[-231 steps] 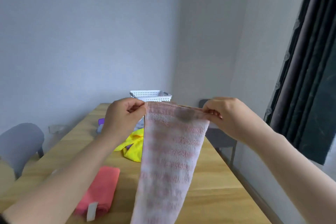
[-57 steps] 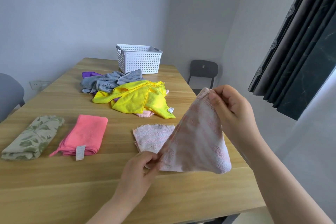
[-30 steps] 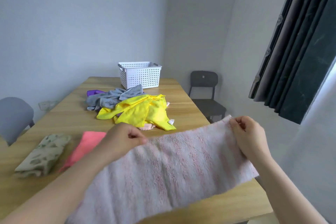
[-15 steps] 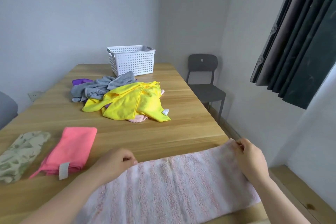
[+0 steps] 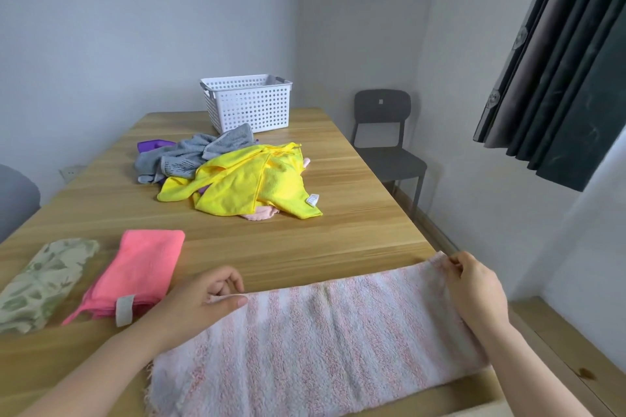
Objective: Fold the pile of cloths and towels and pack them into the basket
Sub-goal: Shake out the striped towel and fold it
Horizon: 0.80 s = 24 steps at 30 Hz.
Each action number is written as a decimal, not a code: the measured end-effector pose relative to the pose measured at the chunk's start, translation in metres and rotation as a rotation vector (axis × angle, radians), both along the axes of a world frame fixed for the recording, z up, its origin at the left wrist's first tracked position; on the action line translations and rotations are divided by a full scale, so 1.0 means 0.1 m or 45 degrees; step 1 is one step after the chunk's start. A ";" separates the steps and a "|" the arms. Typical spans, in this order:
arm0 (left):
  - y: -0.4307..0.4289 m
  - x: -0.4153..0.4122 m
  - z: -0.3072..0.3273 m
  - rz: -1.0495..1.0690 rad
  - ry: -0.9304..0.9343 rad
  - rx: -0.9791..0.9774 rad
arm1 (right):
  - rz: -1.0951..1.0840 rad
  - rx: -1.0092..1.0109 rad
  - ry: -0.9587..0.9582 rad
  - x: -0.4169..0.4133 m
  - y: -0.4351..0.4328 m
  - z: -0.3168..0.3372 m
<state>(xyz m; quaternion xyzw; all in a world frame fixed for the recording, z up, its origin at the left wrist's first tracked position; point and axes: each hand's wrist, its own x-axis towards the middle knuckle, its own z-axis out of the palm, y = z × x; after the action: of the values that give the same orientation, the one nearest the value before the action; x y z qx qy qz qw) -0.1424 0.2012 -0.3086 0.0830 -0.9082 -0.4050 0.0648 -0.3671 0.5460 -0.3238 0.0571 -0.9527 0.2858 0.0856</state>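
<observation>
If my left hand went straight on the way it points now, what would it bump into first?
Probably the yellow cloth. The left hand, pinching the far edge of the striped towel, aims forward and right over bare table, toward that cloth's tagged corner. Depth is hard to judge.

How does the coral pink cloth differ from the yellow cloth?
The coral pink cloth is folded neatly; the yellow cloth lies crumpled. The coral pink cloth lies flat on bare wood; the yellow cloth partly covers the grey cloth. Both rest on the table and carry a label.
</observation>
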 end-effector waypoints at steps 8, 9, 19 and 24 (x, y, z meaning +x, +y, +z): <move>-0.14 0.07 -0.11 0.183 0.047 -0.314 | -0.029 0.090 0.016 0.07 -0.05 0.04; -0.14 0.08 -0.13 0.188 0.061 -0.328 | -0.027 0.091 0.017 0.07 -0.04 0.05; -0.05 -0.02 -0.11 0.402 0.152 -0.943 | -0.012 0.059 -0.011 0.10 -0.03 0.09; 0.53 -0.01 -0.14 0.251 0.140 -0.635 | 0.061 -0.042 -0.053 0.14 0.08 0.16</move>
<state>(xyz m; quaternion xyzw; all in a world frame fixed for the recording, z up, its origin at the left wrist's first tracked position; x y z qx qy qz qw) -0.1438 0.2543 -0.3230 0.1303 -0.9626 -0.1644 0.1717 -0.3535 0.5539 -0.3079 0.0725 -0.9479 0.3044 0.0599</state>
